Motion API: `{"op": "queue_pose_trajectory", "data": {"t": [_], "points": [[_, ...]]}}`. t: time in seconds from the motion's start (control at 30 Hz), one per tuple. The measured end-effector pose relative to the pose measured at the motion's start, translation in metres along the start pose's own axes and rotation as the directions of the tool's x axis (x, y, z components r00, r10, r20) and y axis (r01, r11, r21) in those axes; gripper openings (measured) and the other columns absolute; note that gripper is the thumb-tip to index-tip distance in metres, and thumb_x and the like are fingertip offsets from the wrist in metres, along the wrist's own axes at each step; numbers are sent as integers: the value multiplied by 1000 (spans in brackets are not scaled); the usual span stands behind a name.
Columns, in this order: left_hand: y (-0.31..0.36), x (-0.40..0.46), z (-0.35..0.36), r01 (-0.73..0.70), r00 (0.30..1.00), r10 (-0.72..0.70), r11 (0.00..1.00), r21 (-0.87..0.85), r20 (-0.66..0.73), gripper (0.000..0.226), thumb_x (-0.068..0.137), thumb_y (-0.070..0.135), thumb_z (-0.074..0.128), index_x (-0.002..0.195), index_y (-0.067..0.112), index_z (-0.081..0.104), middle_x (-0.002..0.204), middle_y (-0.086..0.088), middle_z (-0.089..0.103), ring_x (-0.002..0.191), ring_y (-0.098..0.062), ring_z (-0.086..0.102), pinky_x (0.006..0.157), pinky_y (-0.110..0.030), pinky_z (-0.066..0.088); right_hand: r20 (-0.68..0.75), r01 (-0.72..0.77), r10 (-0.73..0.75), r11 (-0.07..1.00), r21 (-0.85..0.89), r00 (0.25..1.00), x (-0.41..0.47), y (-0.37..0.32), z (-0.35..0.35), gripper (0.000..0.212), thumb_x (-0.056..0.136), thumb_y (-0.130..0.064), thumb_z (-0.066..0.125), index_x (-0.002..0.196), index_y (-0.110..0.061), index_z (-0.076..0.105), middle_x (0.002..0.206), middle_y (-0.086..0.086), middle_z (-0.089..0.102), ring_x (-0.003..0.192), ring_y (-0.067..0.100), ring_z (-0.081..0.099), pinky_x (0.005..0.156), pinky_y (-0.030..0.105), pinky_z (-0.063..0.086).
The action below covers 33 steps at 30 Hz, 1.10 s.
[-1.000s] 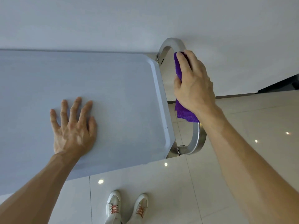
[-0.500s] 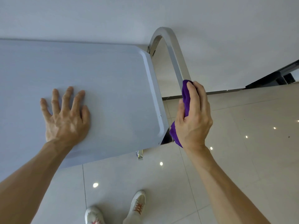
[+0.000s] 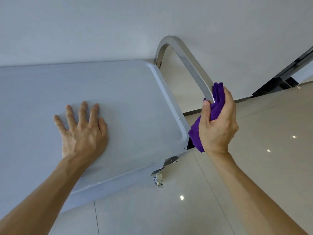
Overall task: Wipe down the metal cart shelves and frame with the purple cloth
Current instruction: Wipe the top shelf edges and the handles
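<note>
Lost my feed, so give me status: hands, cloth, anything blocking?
Left hand flat on grey metal cart shelf. Right hand grips purple cloth wrapped on curved steel handle. Nothing blocking.

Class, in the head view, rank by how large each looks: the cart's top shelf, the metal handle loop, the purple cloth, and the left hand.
1. top shelf
2. metal handle loop
3. left hand and purple cloth: too close to rank, since the right hand gripping the cloth hides part of it.
</note>
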State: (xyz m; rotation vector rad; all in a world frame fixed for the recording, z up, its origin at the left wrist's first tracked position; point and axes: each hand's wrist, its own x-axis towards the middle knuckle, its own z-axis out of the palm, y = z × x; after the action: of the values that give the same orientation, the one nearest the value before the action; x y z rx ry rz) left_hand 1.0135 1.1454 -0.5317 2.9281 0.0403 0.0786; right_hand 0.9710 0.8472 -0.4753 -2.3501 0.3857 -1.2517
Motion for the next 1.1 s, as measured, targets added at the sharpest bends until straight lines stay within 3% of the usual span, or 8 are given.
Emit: {"op": "queue_pose_trajectory", "data": {"t": [0.2,0.33,0.47,0.53,0.6,0.7,0.9,1.1], "points": [[-4,0,7,-48,996,49,999,16,-76,49,98,36,32,144,21,39,155,-10,33,142,-45,23,111,-70,13,-147,-27,47,990,136,988,-23,11,9,52,94,-25,65,139,-6,48,129,-10,55,116,13,57,88,-8,26],[-7,-1,0,-165,974,151,984,-70,-171,34,95,37,41,123,27,59,138,-4,56,126,-37,48,106,-59,33,-205,29,20,973,230,979,-35,25,15,53,94,-27,62,142,-10,46,136,-8,55,119,11,57,88,-7,27],[0,-16,-2,-514,819,439,847,-132,-370,18,91,27,54,95,36,69,90,18,71,78,-9,65,86,-30,54,-274,131,-60,960,248,960,-41,43,24,53,95,-31,55,143,-14,42,138,-5,56,121,13,57,83,-2,28],[14,-32,-5,-637,722,528,760,-131,-447,20,91,22,57,95,35,71,86,25,71,79,3,67,77,-9,50,-302,171,-98,959,227,948,-41,49,27,53,96,-32,53,144,-13,40,136,-4,56,118,13,57,79,3,30],[31,-49,-7,-692,655,580,718,-75,-484,19,94,26,56,97,39,70,85,32,69,83,9,65,70,-10,49,-300,202,-136,958,204,944,-42,54,28,52,98,-32,51,144,-12,38,136,-2,55,117,12,58,80,6,33],[60,-67,-5,-704,666,634,708,-51,-393,20,93,50,47,105,48,63,83,42,61,81,26,54,66,-13,39,-255,193,-132,954,231,958,-45,55,25,53,99,-32,50,146,-13,35,138,-1,53,118,13,57,84,14,36],[104,-79,14,-613,737,654,753,239,-170,56,89,69,27,134,43,44,142,16,47,119,-18,52,94,-42,42,-94,55,-6,849,525,996,-73,70,20,45,99,-38,52,139,-19,42,116,-5,65,95,7,65,78,22,53],[103,-77,45,-623,645,706,708,333,-293,58,96,56,1,108,32,52,97,10,58,91,-21,57,84,-39,47,-100,-35,133,755,655,986,-120,95,57,34,98,-55,42,125,-34,47,100,-12,69,86,2,66,70,18,53]]}}
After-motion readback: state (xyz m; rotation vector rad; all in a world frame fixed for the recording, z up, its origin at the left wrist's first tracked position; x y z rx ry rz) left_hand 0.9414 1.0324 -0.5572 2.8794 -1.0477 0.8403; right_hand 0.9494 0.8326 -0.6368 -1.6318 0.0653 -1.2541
